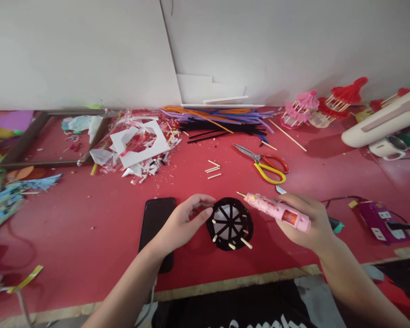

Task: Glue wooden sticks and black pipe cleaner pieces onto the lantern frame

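Note:
A black, wheel-shaped craft piece (230,223) lies on the red table, with fuzzy-looking spokes over a pale base. Several short wooden sticks stand up around its near and left rim. At its left edge, my left hand (186,218) has thumb and fingers curved round the rim, steadying it. My right hand (305,223) is wrapped round a pink hot glue gun (276,212), whose metal nozzle points left, just above the piece's upper right rim. Beyond it, several cut sticks (213,169) lie loose beside red-and-yellow-handled scissors (261,161).
A black phone (157,218) lies left of the piece. Pipe cleaners (218,120) and paper scraps (141,143) are heaped at the back. Small pink and red carousel-like crafts (300,109) stand at back right, near a mug (389,148). A purple power strip (379,221) sits right.

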